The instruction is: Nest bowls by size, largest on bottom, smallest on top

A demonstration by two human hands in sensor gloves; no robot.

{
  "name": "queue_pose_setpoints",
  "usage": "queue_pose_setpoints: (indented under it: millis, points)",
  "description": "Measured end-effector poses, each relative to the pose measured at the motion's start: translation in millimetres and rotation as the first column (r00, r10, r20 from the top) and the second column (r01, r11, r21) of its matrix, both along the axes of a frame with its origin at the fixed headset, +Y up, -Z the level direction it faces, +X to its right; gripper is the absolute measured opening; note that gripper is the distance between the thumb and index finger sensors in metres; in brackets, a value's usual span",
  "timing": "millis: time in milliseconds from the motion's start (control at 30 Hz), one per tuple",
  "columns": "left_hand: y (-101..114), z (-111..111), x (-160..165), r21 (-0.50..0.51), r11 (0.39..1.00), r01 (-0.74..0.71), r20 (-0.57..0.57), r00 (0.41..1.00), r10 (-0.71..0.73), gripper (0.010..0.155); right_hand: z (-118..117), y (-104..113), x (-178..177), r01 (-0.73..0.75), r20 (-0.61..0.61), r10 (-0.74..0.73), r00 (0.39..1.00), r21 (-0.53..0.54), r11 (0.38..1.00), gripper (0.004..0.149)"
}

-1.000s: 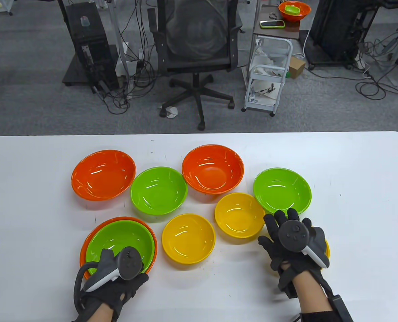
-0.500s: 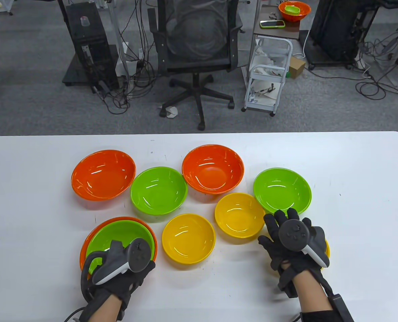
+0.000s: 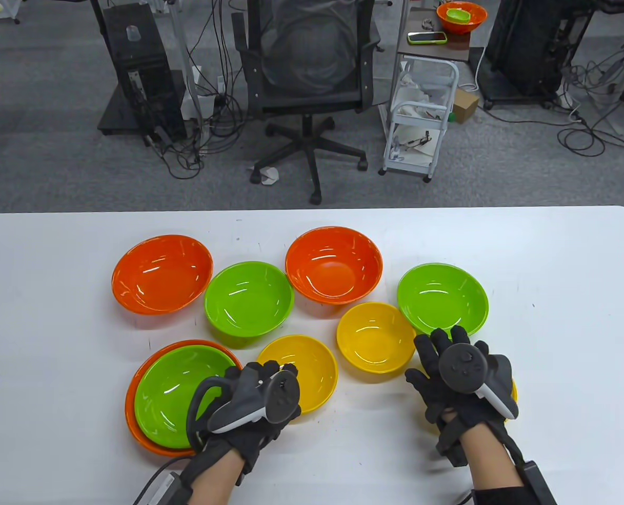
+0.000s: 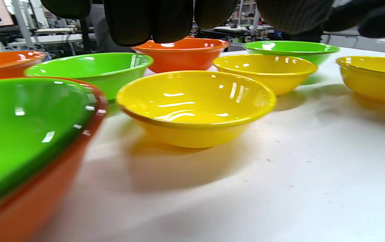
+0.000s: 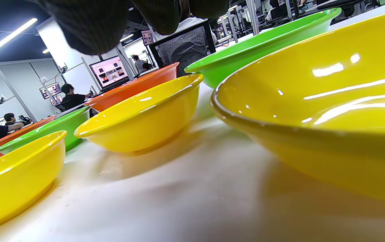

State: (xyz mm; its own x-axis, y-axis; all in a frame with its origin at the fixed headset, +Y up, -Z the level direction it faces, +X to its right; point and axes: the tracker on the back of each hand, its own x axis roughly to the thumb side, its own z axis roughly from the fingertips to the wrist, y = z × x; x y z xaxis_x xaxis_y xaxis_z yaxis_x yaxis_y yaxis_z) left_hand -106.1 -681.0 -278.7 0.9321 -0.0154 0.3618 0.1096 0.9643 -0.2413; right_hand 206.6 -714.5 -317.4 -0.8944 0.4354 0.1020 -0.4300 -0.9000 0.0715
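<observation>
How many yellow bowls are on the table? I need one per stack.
3: one under the left hand at, one mid-table, one mostly hidden beneath the right hand, clear at.

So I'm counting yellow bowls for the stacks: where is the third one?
Table view: the third yellow bowl sits near the front right, mostly hidden under the right hand, just in front of the right green bowl.

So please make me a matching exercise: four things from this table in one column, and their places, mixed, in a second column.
Things:
1. left hand
2. right hand
3. nested green bowl
4. far-left orange bowl

Places:
A. inside an orange bowl, near left
B. above the yellow bowl beside the stack
C. far row, leftmost
D. over a yellow bowl, near right

Pairs: 1-B, 2-D, 3-A, 4-C
</observation>
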Motion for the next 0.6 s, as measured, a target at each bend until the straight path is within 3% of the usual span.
queue_pose_setpoints:
  millis: [200, 600]
  points:
    - [-21, -11, 30, -0.030, 0.999, 0.045, 0.015, 0.999, -0.045, 0.077, 0, 0, 1, 0.010, -0.005, -0.010, 1.000, 0.004, 1.000, 0.070]
    - [-46, -21, 43, -0.102, 0.987, 0.122, -0.020, 0.992, -0.125, 0.078, -1, 0, 1, 0.008, -0.008, -0.008, 1.000, -0.001, 1.000, 0.069]
